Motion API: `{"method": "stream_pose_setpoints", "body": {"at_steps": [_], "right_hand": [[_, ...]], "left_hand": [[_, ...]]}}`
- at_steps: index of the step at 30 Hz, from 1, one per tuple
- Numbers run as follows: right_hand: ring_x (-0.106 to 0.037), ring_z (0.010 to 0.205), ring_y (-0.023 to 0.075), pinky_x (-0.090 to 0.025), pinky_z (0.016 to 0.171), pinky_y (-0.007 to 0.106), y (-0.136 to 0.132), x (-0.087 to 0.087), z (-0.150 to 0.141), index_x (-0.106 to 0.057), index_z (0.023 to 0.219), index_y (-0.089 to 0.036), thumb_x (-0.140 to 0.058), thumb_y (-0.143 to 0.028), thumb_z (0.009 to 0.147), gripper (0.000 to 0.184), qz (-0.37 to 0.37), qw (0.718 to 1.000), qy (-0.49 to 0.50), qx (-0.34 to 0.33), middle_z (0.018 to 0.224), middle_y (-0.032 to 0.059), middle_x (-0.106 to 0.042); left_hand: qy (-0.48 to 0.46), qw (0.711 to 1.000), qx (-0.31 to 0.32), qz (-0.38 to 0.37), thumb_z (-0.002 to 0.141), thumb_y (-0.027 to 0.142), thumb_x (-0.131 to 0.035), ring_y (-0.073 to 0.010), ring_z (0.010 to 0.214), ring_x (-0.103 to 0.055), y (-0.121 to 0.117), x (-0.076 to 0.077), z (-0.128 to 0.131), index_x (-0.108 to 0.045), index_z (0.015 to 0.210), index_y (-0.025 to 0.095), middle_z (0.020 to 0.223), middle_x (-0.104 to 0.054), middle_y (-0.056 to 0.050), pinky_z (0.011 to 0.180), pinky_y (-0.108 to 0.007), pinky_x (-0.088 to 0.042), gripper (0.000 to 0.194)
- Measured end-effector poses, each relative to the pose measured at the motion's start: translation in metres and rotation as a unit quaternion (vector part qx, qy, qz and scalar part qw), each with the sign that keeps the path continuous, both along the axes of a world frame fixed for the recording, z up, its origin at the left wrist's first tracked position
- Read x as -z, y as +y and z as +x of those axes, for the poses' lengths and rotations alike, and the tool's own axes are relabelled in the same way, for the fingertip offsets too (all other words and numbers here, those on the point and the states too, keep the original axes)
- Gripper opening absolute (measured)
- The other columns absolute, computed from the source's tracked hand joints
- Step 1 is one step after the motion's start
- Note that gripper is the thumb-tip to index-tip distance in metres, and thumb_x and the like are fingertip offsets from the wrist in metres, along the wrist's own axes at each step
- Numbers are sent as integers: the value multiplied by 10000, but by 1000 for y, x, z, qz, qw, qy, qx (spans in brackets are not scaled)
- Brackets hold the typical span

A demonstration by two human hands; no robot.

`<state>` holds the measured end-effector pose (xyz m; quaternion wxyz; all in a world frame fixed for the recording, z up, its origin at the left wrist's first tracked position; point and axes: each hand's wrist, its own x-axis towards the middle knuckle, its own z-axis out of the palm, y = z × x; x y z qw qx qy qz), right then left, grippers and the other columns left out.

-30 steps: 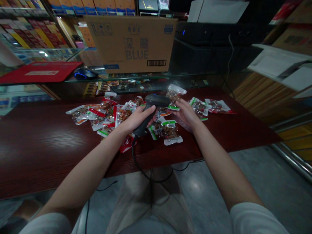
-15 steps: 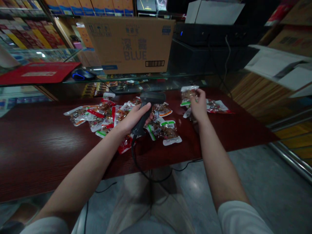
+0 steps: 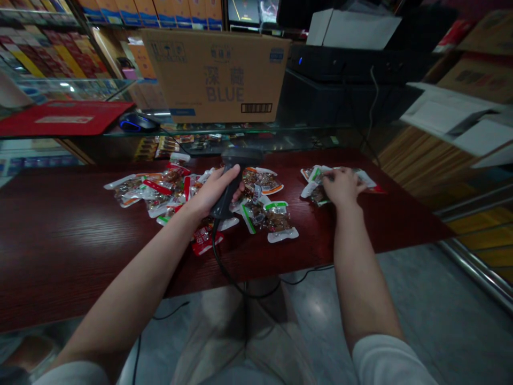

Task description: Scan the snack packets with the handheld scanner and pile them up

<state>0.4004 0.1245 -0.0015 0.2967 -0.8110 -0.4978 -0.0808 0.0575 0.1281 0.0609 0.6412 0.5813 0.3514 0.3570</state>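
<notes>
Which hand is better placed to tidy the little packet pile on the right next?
Probably the right hand: it touches those snack packets. The left hand is farther off, gripping the barcode scanner.

L of scanner (image 3: 226, 194), passage is being blocked by packet pile (image 3: 160, 188); farther L, wide bare tabletop (image 3: 68, 230) is being left open. R of scanner, a narrow lane is being left betw. nearer packets (image 3: 277, 217) and farther packets (image 3: 318, 193), which are being partly covered by right hand (image 3: 342, 187). Behind scanner, access is being cut off by carton (image 3: 222, 77) on glass shelf (image 3: 308, 128). In front of scanner, tabletop's near edge is being crossed by cable (image 3: 223, 271); scanner itself is being wrapped by left hand (image 3: 212, 191).
</notes>
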Motion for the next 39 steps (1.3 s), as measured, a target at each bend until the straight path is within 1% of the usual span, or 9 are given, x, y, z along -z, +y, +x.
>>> {"method": "stream_pose_setpoints", "body": {"at_steps": [5, 9, 15, 19, 23, 28, 31, 35, 39], "right_hand": [[-502, 1108, 344, -282, 991, 597, 6, -2, -31, -681, 959, -199, -503, -390, 879, 273, 73, 994, 25, -73, 1082, 146, -644], [-592, 945, 306, -276, 1004, 568, 12, 1, -78, -676, 884, -221, -607, -540, 824, 332, -28, 972, 69, -222, 858, 82, -685], [-594, 907, 290, -285, 997, 534, 14, 3, -92, -612, 676, -220, -682, -372, 777, 195, -75, 969, 40, -232, 733, 49, -648], [-564, 803, 225, -422, 883, 424, 22, 6, -72, -501, 742, -236, -566, -296, 812, 113, 55, 962, 182, -194, 738, 23, -583], [-563, 758, 182, -503, 812, 378, 30, 7, -58, -410, 753, -255, -565, -335, 805, 182, 187, 881, 395, -183, 741, -17, -528], [-620, 791, 180, -571, 782, 402, 22, 1, -65, -445, 727, -248, -685, -275, 702, 243, 121, 712, 640, -262, 776, -28, -619], [-647, 870, 204, -578, 825, 459, 16, 2, -76, -485, 727, -243, -679, -254, 699, 197, 88, 655, 698, -276, 837, -14, -678], [-651, 837, 189, -582, 794, 441, 24, 10, -81, -468, 722, -238, -626, -219, 711, 160, 106, 656, 710, -235, 798, -34, -666], [-621, 736, 144, -560, 697, 299, 40, 14, -58, -450, 684, -233, -570, -155, 682, 143, 218, 680, 684, -147, 695, -52, -611]], "left_hand": [[3, 1000, -3, 7, 804, 630, -602, -77, 412, -462, 0, 1, 0, -548, 700, 154, 481, -511, 4, 393, -196, -358, 490], [7, 1000, 6, 7, 811, 633, -592, -76, 415, -465, 0, 2, 0, -568, 702, 146, 481, -506, 6, 393, -194, -358, 499], [15, 1000, 2, 6, 800, 647, -595, -75, 404, -459, 1, 3, 0, -569, 693, 145, 473, -500, 8, 383, -194, -354, 514], [13, 1000, 11, -1, 811, 629, -594, -77, 403, -458, -1, 4, 1, -564, 706, 148, 477, -504, 10, 385, -196, -360, 493], [-3, 1000, 17, -7, 798, 621, -617, -73, 407, -450, -6, 3, 5, -534, 723, 160, 495, -513, 15, 388, -199, -351, 474], [-11, 999, 34, -3, 781, 608, -643, -70, 430, -458, -10, 4, 10, -512, 761, 169, 533, -536, 19, 410, -197, -359, 458], [4, 999, 41, 4, 806, 598, -620, -71, 438, -466, -10, 7, 11, -526, 760, 162, 546, -542, 12, 420, -199, -368, 449], [7, 999, 37, 8, 817, 588, -611, -72, 439, -466, -10, 7, 10, -532, 747, 159, 533, -529, 14, 424, -200, -373, 441], [3, 999, 38, 3, 810, 587, -620, -71, 438, -465, -11, 4, 10, -518, 735, 164, 530, -529, 16, 417, -196, -364, 441]]}}
